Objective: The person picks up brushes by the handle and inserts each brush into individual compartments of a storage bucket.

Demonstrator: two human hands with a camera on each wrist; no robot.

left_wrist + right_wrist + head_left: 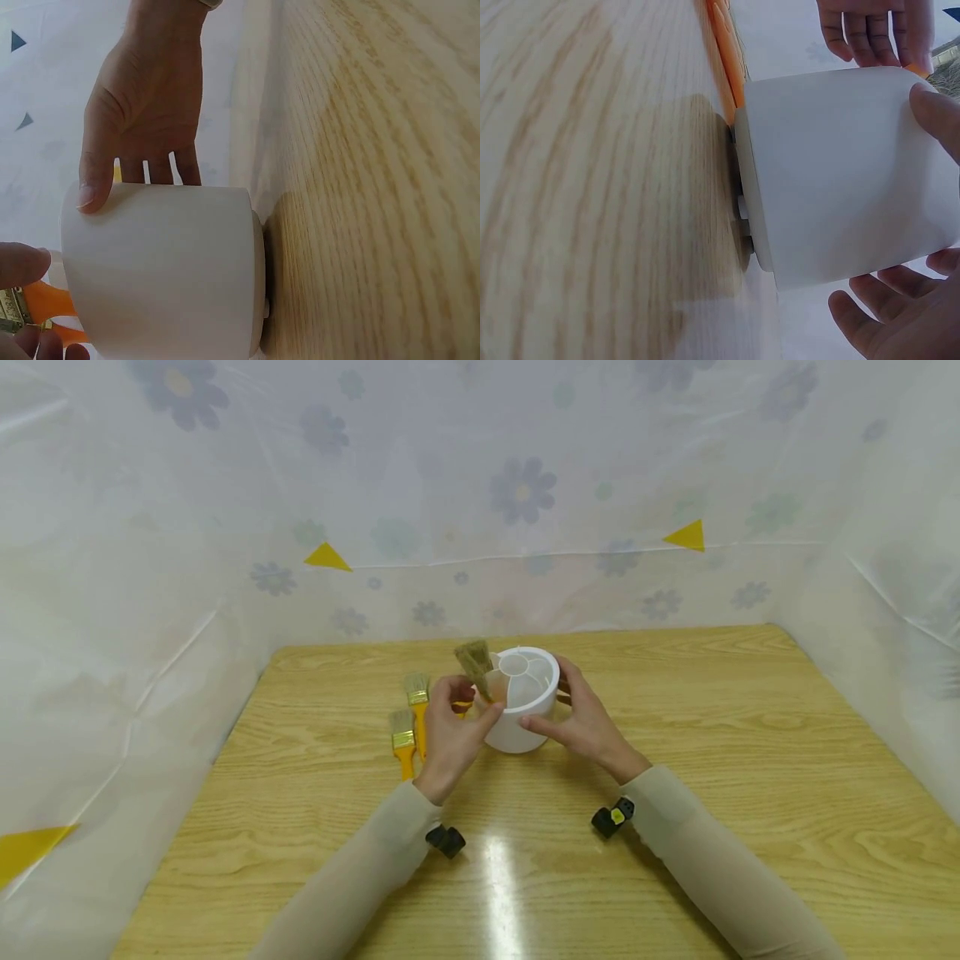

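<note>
A white round organizer with inner compartments stands upright on the table. My right hand grips its right side, thumb in front and fingers around the back. At the left rim, my left hand holds a paintbrush between thumb and fingers, bristles up and tilted left. In the left wrist view, the orange handle of that paintbrush runs down behind the organizer's rim, and the left fingers lie by its gold ferrule. The lower end of the handle is hidden by the organizer wall.
Two more paintbrushes with orange handles lie on the wooden table, left of the left hand. A flower-patterned sheet with yellow triangles hangs behind and along both sides of the table.
</note>
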